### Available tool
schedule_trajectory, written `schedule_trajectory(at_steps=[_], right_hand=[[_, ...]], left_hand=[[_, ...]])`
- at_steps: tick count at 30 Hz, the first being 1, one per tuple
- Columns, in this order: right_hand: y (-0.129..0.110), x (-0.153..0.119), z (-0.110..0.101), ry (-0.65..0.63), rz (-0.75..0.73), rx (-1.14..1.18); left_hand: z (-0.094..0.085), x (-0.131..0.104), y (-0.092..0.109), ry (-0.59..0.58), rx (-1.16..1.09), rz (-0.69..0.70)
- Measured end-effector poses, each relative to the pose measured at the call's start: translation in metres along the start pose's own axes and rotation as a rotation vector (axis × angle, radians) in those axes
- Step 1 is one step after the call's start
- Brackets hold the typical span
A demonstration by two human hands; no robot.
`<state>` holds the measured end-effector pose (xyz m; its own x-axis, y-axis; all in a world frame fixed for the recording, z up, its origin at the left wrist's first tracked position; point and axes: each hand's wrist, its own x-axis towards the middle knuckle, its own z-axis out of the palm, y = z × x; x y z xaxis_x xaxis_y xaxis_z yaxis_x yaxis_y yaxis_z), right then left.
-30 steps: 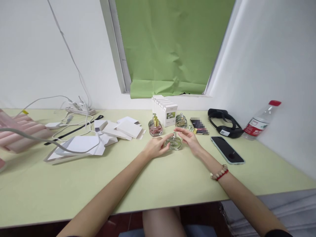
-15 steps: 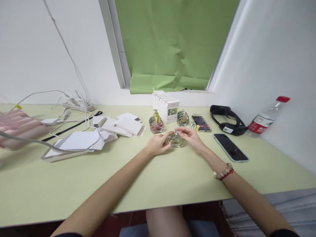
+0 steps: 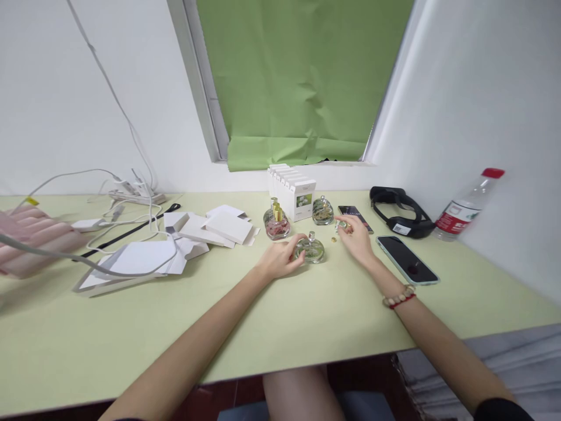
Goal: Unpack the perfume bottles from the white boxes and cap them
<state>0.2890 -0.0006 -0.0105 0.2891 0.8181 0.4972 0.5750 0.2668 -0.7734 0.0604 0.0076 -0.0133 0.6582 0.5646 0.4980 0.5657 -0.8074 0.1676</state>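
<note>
Centrally, left hand [image 3: 277,261] grip grasping round perfume bottle [image 3: 310,249], right hand [image 3: 358,238] pinching clear cap [image 3: 341,224], box labels unreadable

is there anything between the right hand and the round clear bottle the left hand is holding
Nothing blocks it. The left hand holds the clear bottle on the table; the right hand is just to its right, with only a small gold piece lying on the table between them.
</note>
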Motion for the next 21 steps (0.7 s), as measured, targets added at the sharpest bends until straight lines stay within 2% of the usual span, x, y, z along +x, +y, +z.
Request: schedule_trajectory(at_steps=[3, 6, 16, 21], right_hand=[[0.0103, -0.0004, -0.0039, -0.036, -0.079, -0.315], [0.0132, -0.0024, -0.0043, -0.104, -0.076, -0.438], [0.0143, -0.0041, -0.0032, -0.149, -0.112, -0.522], [0.0121, -0.0043, -0.0042, -0.131, -0.072, -0.542]], left_hand=[[-0.0004, -0.0003, 0.0005, -0.009, 0.009, -0.005], [-0.0006, -0.0005, 0.0007, -0.007, 0.012, -0.004], [-0.0021, 0.0001, 0.0018, -0.001, -0.012, -0.01], [-0.0062, 0.0012, 0.0044, -0.025, -0.09, -0.047]])
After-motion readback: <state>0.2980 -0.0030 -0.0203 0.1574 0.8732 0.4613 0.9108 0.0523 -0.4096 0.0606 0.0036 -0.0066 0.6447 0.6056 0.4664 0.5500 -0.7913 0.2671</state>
